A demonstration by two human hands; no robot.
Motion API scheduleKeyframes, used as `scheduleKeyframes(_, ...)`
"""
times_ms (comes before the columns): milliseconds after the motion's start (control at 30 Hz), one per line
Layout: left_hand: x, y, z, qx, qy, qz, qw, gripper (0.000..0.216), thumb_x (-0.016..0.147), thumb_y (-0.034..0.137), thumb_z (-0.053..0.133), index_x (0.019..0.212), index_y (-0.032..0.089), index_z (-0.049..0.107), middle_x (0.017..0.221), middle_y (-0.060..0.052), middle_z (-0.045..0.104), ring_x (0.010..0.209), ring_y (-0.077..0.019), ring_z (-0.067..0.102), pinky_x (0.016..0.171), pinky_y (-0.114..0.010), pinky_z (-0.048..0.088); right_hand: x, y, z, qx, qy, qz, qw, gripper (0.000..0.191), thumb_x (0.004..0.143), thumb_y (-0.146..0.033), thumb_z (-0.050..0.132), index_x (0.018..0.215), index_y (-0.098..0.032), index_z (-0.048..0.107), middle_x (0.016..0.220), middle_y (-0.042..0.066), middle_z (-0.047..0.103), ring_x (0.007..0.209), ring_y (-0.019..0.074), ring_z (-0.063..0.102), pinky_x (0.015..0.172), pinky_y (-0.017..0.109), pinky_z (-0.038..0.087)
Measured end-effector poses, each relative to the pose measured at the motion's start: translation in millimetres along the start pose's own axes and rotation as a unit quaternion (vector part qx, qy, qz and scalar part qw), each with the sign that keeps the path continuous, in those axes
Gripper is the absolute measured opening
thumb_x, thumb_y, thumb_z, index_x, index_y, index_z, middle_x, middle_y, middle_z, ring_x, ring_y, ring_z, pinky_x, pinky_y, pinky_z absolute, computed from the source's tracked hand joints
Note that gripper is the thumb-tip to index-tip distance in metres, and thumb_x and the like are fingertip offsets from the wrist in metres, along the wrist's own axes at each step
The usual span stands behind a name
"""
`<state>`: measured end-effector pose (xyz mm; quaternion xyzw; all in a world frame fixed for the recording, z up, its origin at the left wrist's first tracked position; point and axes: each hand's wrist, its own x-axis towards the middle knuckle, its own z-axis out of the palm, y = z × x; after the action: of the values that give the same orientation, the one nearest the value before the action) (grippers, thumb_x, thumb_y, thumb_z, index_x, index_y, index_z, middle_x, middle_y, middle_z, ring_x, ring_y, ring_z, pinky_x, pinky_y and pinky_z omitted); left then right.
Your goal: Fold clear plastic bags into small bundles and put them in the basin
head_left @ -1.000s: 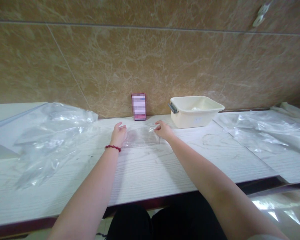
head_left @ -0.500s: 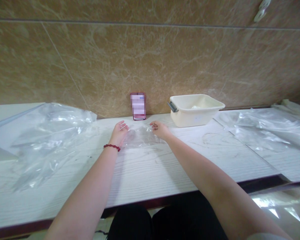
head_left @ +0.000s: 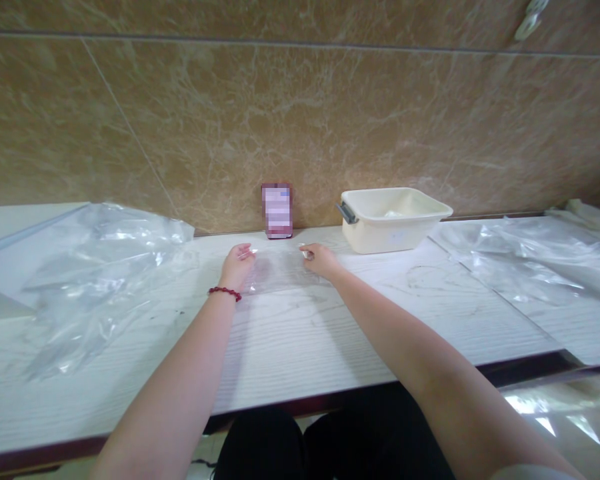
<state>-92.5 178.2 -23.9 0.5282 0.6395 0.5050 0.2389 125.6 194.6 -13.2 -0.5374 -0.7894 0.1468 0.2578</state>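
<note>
A small clear plastic bag [head_left: 279, 272] lies flat on the white table [head_left: 290, 333], far from me near the wall. My left hand [head_left: 237, 265], with a red bead bracelet at the wrist, pinches the bag's far left corner. My right hand [head_left: 319, 259] pinches its far right corner. Both hands have their fingers closed on the film, and the bag is stretched between them.
A pile of clear plastic bags [head_left: 100, 267] lies at the left, another spread [head_left: 530, 260] at the right. A cream plastic tub [head_left: 393, 219] stands by the wall right of my hands. A small red box [head_left: 277, 211] leans on the tiled wall.
Both hands have slid a little farther from me towards the wall, and the bag now lies flatter between them.
</note>
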Motion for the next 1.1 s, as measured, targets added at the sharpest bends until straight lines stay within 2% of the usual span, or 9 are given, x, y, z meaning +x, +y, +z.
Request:
scheduleKeyframes(67,-2,6,-4,0.087,-0.016,0.047,0.995,0.031,0.07,0.024,0.048,0.1,0.014,0.05,0.102,-0.01,0.055,0.093,-0.0171,0.053,0.079,-0.03,0.043,0,0,1,-0.018,-0.003,-0.001,1.0,0.038,0.067,-0.018,0.05,0.104,-0.016,0.056,0.097,0.004,0.059,0.082,0.012,0.053,0.075,0.019,0.039)
scheduleKeyframes(133,-7,17,-8,0.196,-0.048,0.129,0.971,0.03,0.073,0.027,0.045,0.098,0.012,0.053,0.101,-0.011,0.057,0.096,-0.0181,0.051,0.084,-0.031,0.039,1,-1,2,-0.029,-0.01,0.003,1.0,0.038,0.067,-0.02,0.051,0.104,-0.016,0.056,0.1,0.004,0.059,0.085,0.0128,0.053,0.077,0.02,0.039)
scheduleKeyframes(267,-28,42,-5,0.339,-0.188,0.275,0.88,0.038,0.08,0.037,0.034,0.106,0.015,0.051,0.11,-0.009,0.054,0.103,-0.0194,0.046,0.093,-0.037,0.028,2,-1,0,-0.024,-0.025,0.006,0.999,0.045,0.065,-0.028,0.055,0.108,-0.017,0.052,0.102,0.005,0.058,0.088,0.014,0.053,0.078,0.022,0.038)
scheduleKeyframes(333,-40,49,3,0.377,-0.243,0.292,0.845,0.043,0.082,0.041,0.028,0.112,0.018,0.046,0.119,-0.008,0.047,0.111,-0.0207,0.039,0.095,-0.042,0.023,2,-1,-1,-0.018,-0.026,-0.003,0.999,0.049,0.063,-0.031,0.056,0.109,-0.015,0.052,0.103,0.006,0.058,0.089,0.0148,0.053,0.078,0.022,0.039)
scheduleKeyframes(467,-51,49,16,0.439,-0.307,0.255,0.805,0.049,0.082,0.046,0.023,0.12,0.019,0.039,0.131,-0.008,0.033,0.121,-0.0252,0.024,0.094,-0.049,0.018,2,0,0,-0.012,-0.013,-0.002,1.0,0.048,0.063,-0.03,0.056,0.108,-0.012,0.053,0.104,0.008,0.057,0.09,0.0153,0.053,0.078,0.022,0.039)
scheduleKeyframes(667,-52,48,18,0.475,-0.307,0.233,0.791,0.05,0.082,0.045,0.02,0.124,0.021,0.033,0.134,-0.007,0.027,0.123,-0.0245,0.019,0.095,-0.049,0.015,4,1,-1,0.017,0.013,0.041,0.999,0.036,0.068,-0.019,0.047,0.103,-0.015,0.056,0.099,0.005,0.06,0.088,0.0138,0.055,0.078,0.022,0.04)
scheduleKeyframes(800,-66,54,21,0.505,-0.236,0.203,0.805,0.052,0.082,0.046,0.018,0.125,0.019,0.032,0.133,-0.009,0.027,0.122,-0.0276,0.018,0.094,-0.053,0.011,4,1,-10,0.046,0.074,0.085,0.993,0.036,0.071,-0.012,0.039,0.102,-0.016,0.055,0.101,0.005,0.059,0.091,0.0131,0.053,0.081,0.023,0.038)
scheduleKeyframes(900,-81,56,30,0.509,-0.193,0.185,0.818,0.053,0.082,0.045,0.016,0.125,0.018,0.031,0.133,-0.011,0.027,0.122,-0.0289,0.018,0.093,-0.055,0.01,6,4,-14,0.073,0.109,0.129,0.983,0.033,0.073,-0.014,0.036,0.099,-0.015,0.056,0.098,0.006,0.059,0.093,0.0145,0.052,0.083,0.026,0.037)
scheduleKeyframes(1100,-91,50,46,0.5,-0.205,0.166,0.825,0.057,0.081,0.047,0.012,0.127,0.017,0.027,0.134,-0.013,0.025,0.123,-0.0294,0.015,0.093,-0.055,0.011,15,15,-2,0.222,0.112,0.135,0.959,0.028,0.076,-0.022,0.032,0.095,-0.02,0.053,0.092,0.004,0.058,0.085,0.0123,0.054,0.078,0.029,0.041)
